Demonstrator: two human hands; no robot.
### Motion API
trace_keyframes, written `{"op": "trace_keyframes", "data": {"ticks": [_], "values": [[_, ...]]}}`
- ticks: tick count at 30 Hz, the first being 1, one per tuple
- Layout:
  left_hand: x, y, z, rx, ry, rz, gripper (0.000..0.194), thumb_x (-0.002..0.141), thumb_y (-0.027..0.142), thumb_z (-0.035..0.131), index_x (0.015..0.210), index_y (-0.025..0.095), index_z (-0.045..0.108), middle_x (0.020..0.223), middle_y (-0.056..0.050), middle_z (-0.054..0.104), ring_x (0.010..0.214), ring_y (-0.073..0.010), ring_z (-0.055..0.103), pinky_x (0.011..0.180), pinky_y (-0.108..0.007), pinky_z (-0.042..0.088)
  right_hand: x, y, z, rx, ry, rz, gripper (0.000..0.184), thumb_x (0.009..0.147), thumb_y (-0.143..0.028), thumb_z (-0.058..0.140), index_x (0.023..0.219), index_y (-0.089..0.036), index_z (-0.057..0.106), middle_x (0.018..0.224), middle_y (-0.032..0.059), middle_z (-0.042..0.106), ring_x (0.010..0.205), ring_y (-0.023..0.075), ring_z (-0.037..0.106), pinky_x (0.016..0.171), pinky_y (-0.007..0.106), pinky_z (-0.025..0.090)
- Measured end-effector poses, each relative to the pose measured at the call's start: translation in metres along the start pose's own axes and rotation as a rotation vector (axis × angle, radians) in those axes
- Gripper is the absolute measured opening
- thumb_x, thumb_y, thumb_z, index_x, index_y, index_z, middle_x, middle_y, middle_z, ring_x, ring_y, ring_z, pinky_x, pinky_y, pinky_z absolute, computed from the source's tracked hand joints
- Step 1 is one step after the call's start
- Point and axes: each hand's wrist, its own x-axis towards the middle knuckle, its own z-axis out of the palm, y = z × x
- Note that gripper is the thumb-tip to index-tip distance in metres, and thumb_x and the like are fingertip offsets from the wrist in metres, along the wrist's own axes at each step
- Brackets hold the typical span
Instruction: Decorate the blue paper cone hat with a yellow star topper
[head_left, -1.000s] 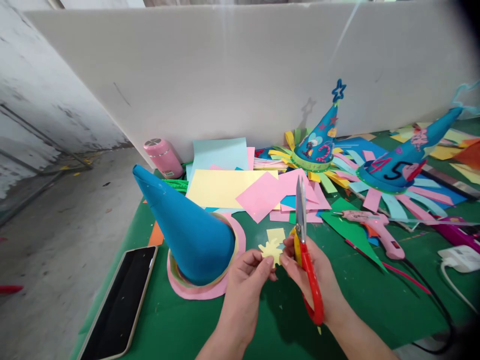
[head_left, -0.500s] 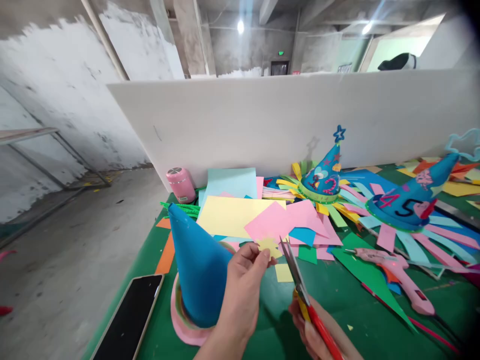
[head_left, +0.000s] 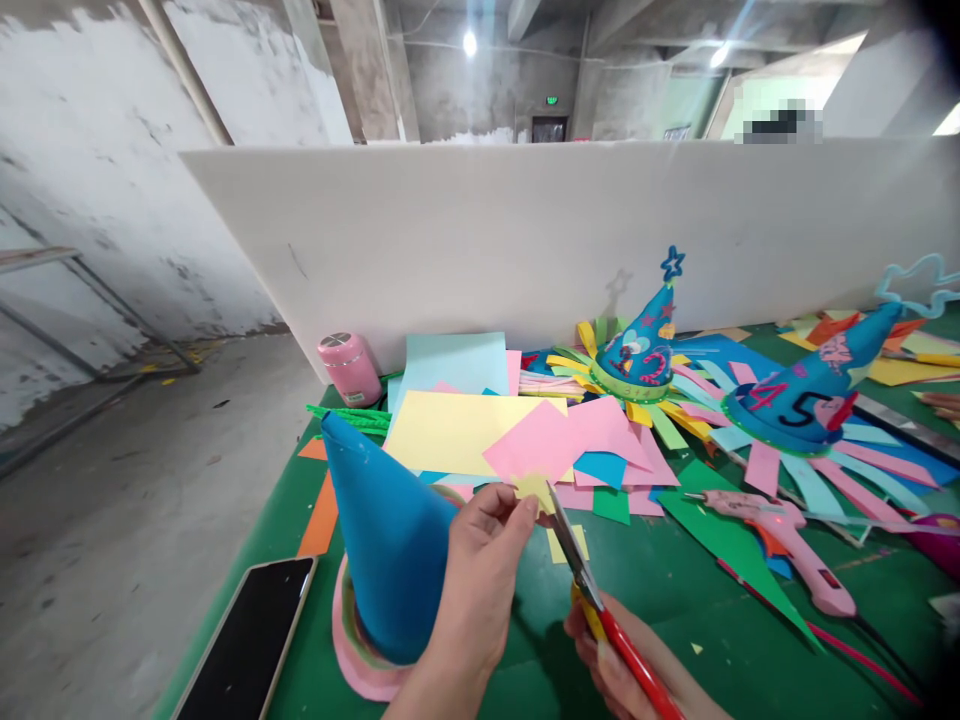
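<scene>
Between the thumb and fingers of my left hand (head_left: 484, 580) is a small yellow paper cutout (head_left: 534, 490) with a jagged, star-like edge. My right hand (head_left: 622, 650) grips red and yellow-handled scissors (head_left: 592, 590). The blades are nearly together, their tips touching or just beside the cutout's right edge. Left of my left hand stands a plain blue paper cone (head_left: 397, 550) in a pink-rimmed ring (head_left: 352, 660), partly hidden by my wrist. A yellow paper scrap (head_left: 568, 543) lies on the table behind the scissors.
A black phone (head_left: 247, 640) lies at the table's left edge. Behind my hands are paper sheets (head_left: 457, 430) and a pink canister (head_left: 349, 370). Two decorated cone hats (head_left: 637, 345) and a pink glue gun (head_left: 787, 530) sit to the right. A white board (head_left: 480, 240) stands along the back.
The scissors have moved left to the yellow cutout, and their blades have drawn closer together. My left hand still pinches the cutout. The whole view has shifted slightly.
</scene>
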Motion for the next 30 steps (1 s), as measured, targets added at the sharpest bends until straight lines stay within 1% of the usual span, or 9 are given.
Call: {"op": "trace_keyframes", "data": {"ticks": [3, 7, 9, 12, 19, 21, 24, 27, 30], "values": [[-0.001, 0.0, -0.002, 0.014, -0.012, -0.002, 0.009, 0.072, 0.021, 0.062, 0.066, 0.016, 0.057, 0.066, -0.001, 0.061, 0.071, -0.0129, 0.054, 0.073, -0.025, 0.04, 0.002, -0.001, -0.004, -0.033, -0.055, 0.075, 0.046, 0.058, -0.058, 0.065, 0.084, -0.021, 0.059, 0.072, -0.0011, 0.051, 0.064, 0.0119, 0.055, 0.065, 0.024, 0.05], [-0.003, 0.0, -0.003, 0.023, -0.012, 0.013, 0.009, 0.072, 0.021, 0.061, 0.065, 0.016, 0.058, 0.065, 0.0, 0.059, 0.069, -0.0122, 0.053, 0.07, -0.024, 0.04, 0.003, 0.004, -0.009, -0.019, -0.07, 0.14, 0.049, 0.053, -0.056, 0.07, 0.087, -0.023, 0.059, 0.071, -0.0004, 0.051, 0.071, 0.0157, 0.057, 0.07, 0.028, 0.049], [-0.003, -0.001, -0.003, 0.026, -0.007, 0.021, 0.01, 0.072, 0.021, 0.062, 0.065, 0.016, 0.058, 0.064, 0.0, 0.059, 0.069, -0.012, 0.052, 0.07, -0.024, 0.04, 0.003, 0.006, -0.01, -0.001, -0.075, 0.139, 0.048, 0.054, -0.056, 0.069, 0.086, -0.023, 0.059, 0.071, -0.0005, 0.051, 0.073, 0.0159, 0.057, 0.072, 0.029, 0.049], [-0.002, -0.003, -0.002, 0.029, 0.005, 0.038, 0.01, 0.072, 0.02, 0.061, 0.064, 0.016, 0.057, 0.064, 0.001, 0.058, 0.067, -0.0109, 0.051, 0.069, -0.022, 0.04, 0.004, 0.005, -0.007, 0.012, -0.073, 0.116, 0.046, 0.057, -0.058, 0.066, 0.085, -0.022, 0.058, 0.071, -0.0016, 0.049, 0.068, 0.0132, 0.056, 0.072, 0.027, 0.049], [-0.003, -0.009, -0.001, 0.02, 0.051, 0.075, 0.005, 0.072, 0.02, 0.061, 0.069, 0.016, 0.06, 0.066, 0.001, 0.057, 0.07, -0.0115, 0.051, 0.069, -0.023, 0.041, 0.005, -0.001, 0.002, -0.021, -0.066, 0.067, 0.049, 0.058, -0.061, 0.064, 0.086, -0.021, 0.056, 0.068, -0.0032, 0.045, 0.059, 0.0099, 0.052, 0.065, 0.024, 0.05], [-0.003, -0.01, -0.002, 0.024, 0.061, 0.077, 0.005, 0.072, 0.02, 0.062, 0.07, 0.016, 0.06, 0.067, 0.0, 0.057, 0.069, -0.0117, 0.051, 0.069, -0.023, 0.041, 0.005, 0.0, 0.003, -0.024, -0.069, 0.061, 0.047, 0.059, -0.06, 0.064, 0.085, -0.021, 0.056, 0.068, -0.0034, 0.045, 0.059, 0.0099, 0.052, 0.064, 0.023, 0.05], [-0.003, -0.011, -0.002, 0.027, 0.06, 0.078, 0.006, 0.072, 0.021, 0.062, 0.069, 0.016, 0.059, 0.067, 0.0, 0.059, 0.07, -0.0124, 0.052, 0.069, -0.024, 0.041, 0.006, 0.005, 0.003, -0.022, -0.037, 0.047, 0.046, 0.058, -0.057, 0.066, 0.085, -0.021, 0.057, 0.068, -0.0031, 0.046, 0.06, 0.0104, 0.052, 0.066, 0.024, 0.05], [-0.002, -0.012, -0.003, 0.022, 0.078, 0.078, 0.008, 0.07, 0.022, 0.063, 0.068, 0.016, 0.06, 0.067, -0.001, 0.059, 0.069, -0.0129, 0.053, 0.068, -0.024, 0.041, 0.007, 0.01, 0.003, 0.015, 0.005, 0.052, 0.048, 0.056, -0.055, 0.069, 0.089, -0.022, 0.058, 0.069, -0.0027, 0.048, 0.062, 0.0115, 0.054, 0.069, 0.027, 0.05], [-0.002, -0.013, -0.002, 0.006, 0.108, 0.067, 0.009, 0.068, 0.023, 0.064, 0.068, 0.016, 0.06, 0.066, 0.0, 0.059, 0.069, -0.0132, 0.053, 0.068, -0.024, 0.041, 0.007, 0.011, 0.003, 0.068, 0.019, 0.065, 0.049, 0.054, -0.053, 0.071, 0.091, -0.023, 0.058, 0.068, -0.0025, 0.049, 0.065, 0.0126, 0.056, 0.07, 0.028, 0.05]]}}
